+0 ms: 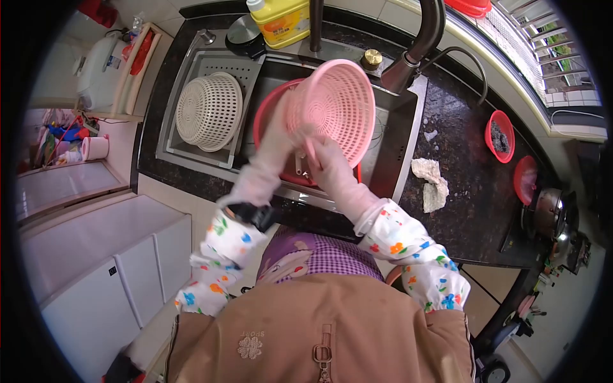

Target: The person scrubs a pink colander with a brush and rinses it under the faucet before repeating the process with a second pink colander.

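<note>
A pink plastic colander point(357, 108) is held tilted on its side over the sink point(389, 143), its opening turned to the right. My gloved right hand point(331, 158) has its fingers closed on the near rim. At the colander's left side is my gloved left hand point(278, 135), smeared by motion; its fingers are blurred and partly overlap the pink wall. Beneath both hands a red basin point(260, 122) sits in the sink, its inside mostly hidden by the colander and my arms.
A cream colander point(207, 112) lies upside down on the drainboard at left. Behind stand a yellow detergent bottle point(284, 24) and the dark faucet point(421, 48). On the right counter lie a crumpled white cloth point(433, 185), a red bowl of scouring pads point(500, 137) and another red bowl point(525, 180).
</note>
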The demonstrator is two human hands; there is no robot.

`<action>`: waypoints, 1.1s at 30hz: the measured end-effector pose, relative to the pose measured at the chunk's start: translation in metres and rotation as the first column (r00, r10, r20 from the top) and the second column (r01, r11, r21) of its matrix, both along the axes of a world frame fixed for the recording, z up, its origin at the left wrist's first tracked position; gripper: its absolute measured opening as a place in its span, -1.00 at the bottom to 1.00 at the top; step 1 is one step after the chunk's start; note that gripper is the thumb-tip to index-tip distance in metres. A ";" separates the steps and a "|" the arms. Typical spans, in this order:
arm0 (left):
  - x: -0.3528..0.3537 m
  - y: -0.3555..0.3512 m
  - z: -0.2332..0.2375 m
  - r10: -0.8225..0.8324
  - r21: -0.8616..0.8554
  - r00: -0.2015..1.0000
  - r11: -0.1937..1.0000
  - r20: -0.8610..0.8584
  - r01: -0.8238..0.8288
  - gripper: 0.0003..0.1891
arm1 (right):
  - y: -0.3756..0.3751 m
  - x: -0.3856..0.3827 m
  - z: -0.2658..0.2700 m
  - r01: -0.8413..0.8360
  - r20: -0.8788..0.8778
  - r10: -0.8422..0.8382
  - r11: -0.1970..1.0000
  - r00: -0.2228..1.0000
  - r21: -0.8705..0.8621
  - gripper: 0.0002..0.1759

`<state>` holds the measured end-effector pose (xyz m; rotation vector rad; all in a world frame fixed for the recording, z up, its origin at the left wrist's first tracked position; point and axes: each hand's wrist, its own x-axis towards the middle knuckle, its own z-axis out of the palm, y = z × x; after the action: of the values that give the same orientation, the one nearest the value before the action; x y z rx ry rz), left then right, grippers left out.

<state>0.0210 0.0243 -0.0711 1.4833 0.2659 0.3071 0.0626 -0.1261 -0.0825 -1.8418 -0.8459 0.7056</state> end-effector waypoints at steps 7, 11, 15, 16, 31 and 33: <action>-0.017 -0.024 0.010 0.248 -0.325 0.956 0.901 -0.154 -0.286 -0.18 | 0.015 -0.005 0.019 -0.057 0.037 0.054 0.995 0.998 0.078 -0.61; -0.020 -0.004 0.017 0.212 -0.690 0.977 0.704 -0.022 -0.168 -0.26 | -0.018 0.018 0.030 -0.369 0.416 0.424 0.905 0.804 -0.210 -0.45; -0.020 0.006 0.025 0.155 -0.323 0.984 0.939 0.093 -0.117 -0.24 | -0.033 0.071 0.027 -0.247 0.504 0.621 0.743 0.601 -0.621 -0.52; -0.016 0.009 0.019 0.152 -0.343 0.981 0.934 0.123 -0.102 -0.26 | -0.034 0.076 0.030 -0.077 0.609 0.603 0.741 0.516 -0.667 -0.55; -0.036 -0.015 0.021 0.229 -0.295 0.973 0.931 0.012 -0.215 -0.20 | -0.005 0.062 -0.009 -0.142 0.559 0.377 0.898 0.739 -0.418 -0.76; -0.032 -0.009 0.021 0.241 -0.363 0.970 0.907 0.034 -0.213 -0.24 | -0.017 0.052 -0.012 -0.106 0.601 0.578 0.763 0.551 -0.637 -0.78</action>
<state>-0.0108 0.0149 -0.0500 1.0780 0.4111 0.4774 0.1144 -0.1427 -0.0943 -2.5880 -1.8029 0.3588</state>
